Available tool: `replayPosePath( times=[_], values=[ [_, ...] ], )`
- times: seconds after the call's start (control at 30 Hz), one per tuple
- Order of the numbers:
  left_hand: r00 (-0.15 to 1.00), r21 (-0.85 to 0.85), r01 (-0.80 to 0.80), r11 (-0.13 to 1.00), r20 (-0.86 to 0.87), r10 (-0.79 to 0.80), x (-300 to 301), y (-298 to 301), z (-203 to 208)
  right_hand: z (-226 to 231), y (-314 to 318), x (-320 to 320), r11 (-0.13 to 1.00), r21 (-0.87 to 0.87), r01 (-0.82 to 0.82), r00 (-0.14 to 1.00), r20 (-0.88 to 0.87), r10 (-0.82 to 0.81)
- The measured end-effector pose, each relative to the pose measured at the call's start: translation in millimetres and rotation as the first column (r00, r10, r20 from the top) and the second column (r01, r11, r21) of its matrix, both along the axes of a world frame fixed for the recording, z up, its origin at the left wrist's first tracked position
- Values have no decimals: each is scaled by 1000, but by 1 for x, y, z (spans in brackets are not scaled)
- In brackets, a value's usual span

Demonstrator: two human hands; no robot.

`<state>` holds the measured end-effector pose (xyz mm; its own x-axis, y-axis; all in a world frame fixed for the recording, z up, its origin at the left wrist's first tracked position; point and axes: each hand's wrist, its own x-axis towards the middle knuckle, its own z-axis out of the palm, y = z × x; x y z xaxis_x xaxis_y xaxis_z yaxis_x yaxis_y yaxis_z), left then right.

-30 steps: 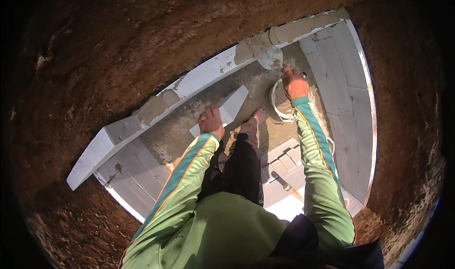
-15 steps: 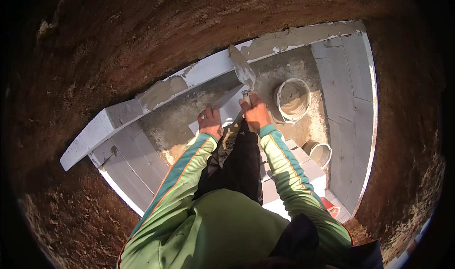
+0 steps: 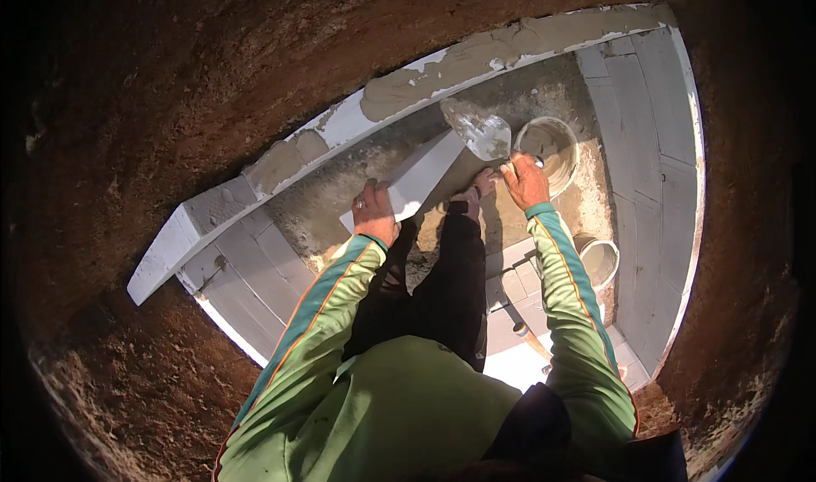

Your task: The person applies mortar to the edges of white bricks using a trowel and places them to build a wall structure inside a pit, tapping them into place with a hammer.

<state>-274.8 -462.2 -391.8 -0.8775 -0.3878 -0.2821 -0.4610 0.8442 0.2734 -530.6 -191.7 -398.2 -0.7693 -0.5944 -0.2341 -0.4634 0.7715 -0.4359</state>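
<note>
A long white block (image 3: 429, 174) slants over the floor in front of me, its near end gripped by my left hand (image 3: 374, 212). My right hand (image 3: 525, 181) is closed round the handle of a trowel (image 3: 486, 136). The metal blade, smeared with grey mortar, points up and left, close to the block's far end. Beyond it runs a low wall of white blocks (image 3: 342, 121), with grey mortar (image 3: 399, 91) on much of its top. Next to my right hand stands a white bucket (image 3: 561, 146) holding mortar, its near rim partly behind the hand.
Side walls of pale blocks flank me at left (image 3: 246, 269) and right (image 3: 646, 201). A second bucket (image 3: 600, 263) sits by the right wall. Stacked blocks (image 3: 518, 291) bear a hammer-like tool (image 3: 529, 336). Brown earth (image 3: 212, 74) rises beyond the walls. My foot (image 3: 484, 182) is between the hands.
My right hand and the trowel have moved right, from the wall toward the bucket. More mortar covers the middle of the wall top. My left hand stays on the block.
</note>
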Motion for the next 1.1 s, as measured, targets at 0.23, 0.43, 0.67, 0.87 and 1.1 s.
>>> replayPosePath(
  times=[0.23,0.43,0.67,0.87,1.1],
  values=[
    [997,42,25,999,78,-28,-23,13,11,-147,174,-26,705,569,423,843,38,-536],
    [999,40,-20,999,39,18,-69,36,3,-307,227,-62,670,703,238,802,247,-544],
    [979,-10,199,980,46,-198,-131,73,16,-350,165,-67,867,414,-276,877,478,51],
    [984,-35,128,991,127,-122,-130,86,22,-263,210,-43,567,302,766,33,863,-503],
    [986,-17,68,998,154,-65,-69,43,5,-169,190,5,793,-27,608,405,870,-282]
  ],
)
